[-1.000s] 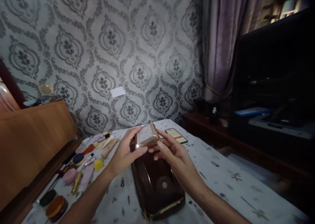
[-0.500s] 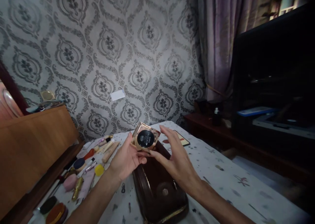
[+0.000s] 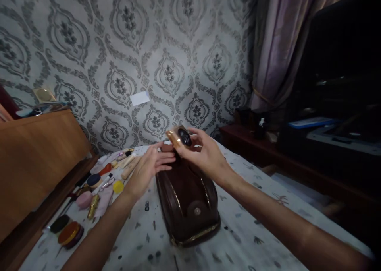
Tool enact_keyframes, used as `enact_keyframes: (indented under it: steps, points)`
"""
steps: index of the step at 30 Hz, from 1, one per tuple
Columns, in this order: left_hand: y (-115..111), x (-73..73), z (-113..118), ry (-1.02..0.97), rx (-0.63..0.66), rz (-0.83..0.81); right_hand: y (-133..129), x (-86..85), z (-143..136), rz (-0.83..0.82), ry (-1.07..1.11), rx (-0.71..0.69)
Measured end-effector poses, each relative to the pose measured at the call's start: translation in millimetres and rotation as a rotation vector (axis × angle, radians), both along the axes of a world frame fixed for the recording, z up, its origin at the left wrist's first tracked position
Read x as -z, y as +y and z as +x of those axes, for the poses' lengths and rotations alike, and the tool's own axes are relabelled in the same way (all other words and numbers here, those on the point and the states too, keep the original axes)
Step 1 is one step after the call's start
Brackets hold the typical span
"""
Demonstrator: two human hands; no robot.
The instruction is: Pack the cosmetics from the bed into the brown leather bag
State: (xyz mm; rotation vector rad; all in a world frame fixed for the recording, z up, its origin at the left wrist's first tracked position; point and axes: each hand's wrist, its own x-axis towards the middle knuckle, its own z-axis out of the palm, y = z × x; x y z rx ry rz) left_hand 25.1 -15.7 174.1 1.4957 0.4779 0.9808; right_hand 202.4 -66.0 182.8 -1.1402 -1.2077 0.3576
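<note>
A dark brown bag [image 3: 187, 195] with gold zips and a round snap lies on the patterned white cloth [image 3: 238, 223]. Above its far end, my right hand [image 3: 205, 150] grips a gold square compact [image 3: 178, 138] with a black round label, between thumb and fingers. My left hand [image 3: 151, 163] has its fingers stretched over the bag's far left edge and holds nothing. The far end of the bag is partly hidden by both hands.
Many cosmetics cover the cloth's left side, among them a yellow round item [image 3: 118, 186], a pink sponge [image 3: 84, 200] and an orange-lidded jar [image 3: 70, 234]. A wooden cabinet [image 3: 38, 159] stands further left. At the right is a dark shelf [image 3: 247, 144].
The compact has left my left hand and is now in my right hand alone, tilted. My left hand has moved down to the bag's far end. The view has shifted slightly.
</note>
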Motion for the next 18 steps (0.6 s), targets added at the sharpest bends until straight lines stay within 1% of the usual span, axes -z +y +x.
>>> enact_keyframes:
  steps: [2,3,4,5,6,8,11,14,16,18]
  points:
    - [0.0,5.2,-12.6,0.140,-0.105,0.226,4.5,-8.6,-1.9,-0.150,0.337,-0.218]
    - [-0.2,8.6,-18.2,0.223,-0.121,0.340,6.9,-10.8,-4.1,-0.221,0.459,-0.325]
    - [-0.6,12.5,-22.9,0.295,-0.123,0.449,9.3,-11.3,-7.1,-0.284,0.540,-0.407]
    - [-0.9,16.5,-26.8,0.348,-0.121,0.545,12.0,-10.0,-10.9,-0.338,0.584,-0.456]
    - [-1.0,20.8,-29.8,0.382,-0.122,0.621,15.0,-6.9,-15.1,-0.385,0.593,-0.474]
    - [-0.7,29.2,-33.7,0.399,-0.139,0.713,22.3,3.7,-23.3,-0.441,0.543,-0.431]
    - [0.3,41.8,-36.7,0.377,-0.161,0.759,36.4,24.9,-29.8,-0.512,0.322,-0.254]
    - [0.1,54.1,-37.0,0.311,-0.184,0.749,53.8,43.5,-28.5,-0.612,0.077,-0.059]
    - [-0.7,61.4,-35.5,0.254,-0.206,0.720,67.3,52.7,-27.3,-0.654,-0.013,0.020]
    - [-1.5,67.2,-33.3,0.214,-0.221,0.699,82.0,60.6,-29.6,-0.685,-0.088,0.070]
